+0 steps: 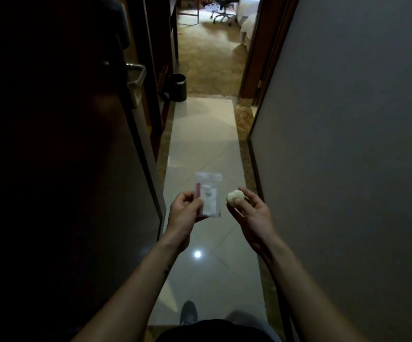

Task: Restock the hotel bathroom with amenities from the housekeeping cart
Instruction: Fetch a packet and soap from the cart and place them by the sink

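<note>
Gripped in L hand (185, 213), thumb on top, fingers curled beneath: clear sachet (207, 193) w/ red stick and white bits inside, prob. a dental kit; print too small to read. Pinched at fingertips of R hand (254, 213), w/ remaining fingers relaxed: small white crumpled lump (235, 196), maybe shower cap or soap, can't tell. Both carried mid-corridor, near the body, above pale floor tiles (200, 144); sachet just left of lump, not touching.

Judged step: walking amenities to the bathroom. No cart or bathroom in view; gap far right, past grey wall (348, 119), poss. the way in, unconfirmed.

To do it well:
- Go light on the sachet: enough to stop slipping, not enough to crease contents.
- Cup the lump deeper into palm; easy to lose from a fingertip pinch mid-stride.
- Walk centre of tiles, clear of dark door (64, 144) and its handle (137, 80) on left, and black bin (178, 87) far left.
- Watch footing: glossy tiles, dim light.
- If a door needs pushing, tuck lump under L thumb w/ sachet first, freeing R hand.
- At the counter, lay sachet flat, label up, lump beside it, not stacked.
</note>
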Demonstrator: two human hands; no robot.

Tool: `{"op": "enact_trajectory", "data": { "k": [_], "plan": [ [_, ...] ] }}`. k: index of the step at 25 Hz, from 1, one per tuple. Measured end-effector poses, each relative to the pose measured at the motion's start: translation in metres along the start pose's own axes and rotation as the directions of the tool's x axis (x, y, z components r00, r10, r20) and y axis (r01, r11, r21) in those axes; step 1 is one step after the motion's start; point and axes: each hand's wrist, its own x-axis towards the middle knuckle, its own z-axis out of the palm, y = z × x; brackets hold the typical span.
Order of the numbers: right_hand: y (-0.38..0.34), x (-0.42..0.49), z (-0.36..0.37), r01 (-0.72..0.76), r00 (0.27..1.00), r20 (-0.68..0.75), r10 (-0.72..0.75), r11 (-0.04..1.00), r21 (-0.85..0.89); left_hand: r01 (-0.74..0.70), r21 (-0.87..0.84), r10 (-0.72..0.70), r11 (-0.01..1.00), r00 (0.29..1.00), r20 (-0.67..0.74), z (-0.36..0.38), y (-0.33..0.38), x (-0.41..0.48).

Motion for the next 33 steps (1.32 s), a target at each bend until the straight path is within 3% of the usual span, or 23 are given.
{"op": "enact_trajectory", "data": {
  "k": [9, 22, 33],
  "plan": [
    [-0.035, 0.159, 0.048, -0.012, 1.000, -0.021, 0.013, 0.999, 0.032, 0.018, 0.086, -0.017, 0.996, 1.000, -0.006, 0.035, 0.051, 0.150],
    [-0.184, 0.487, 0.111, -0.039, 0.999, 0.008, 0.039, 0.993, 0.110, -0.005, 0.142, 0.012, 0.990, 0.999, -0.045, 0.196, 0.176, 0.447],
    [-0.255, 0.719, 0.169, -0.058, 0.995, -0.068, 0.067, 0.990, 0.127, 0.014, 0.125, -0.013, 0.992, 1.000, -0.006, 0.270, 0.245, 0.681]
  ]
}}
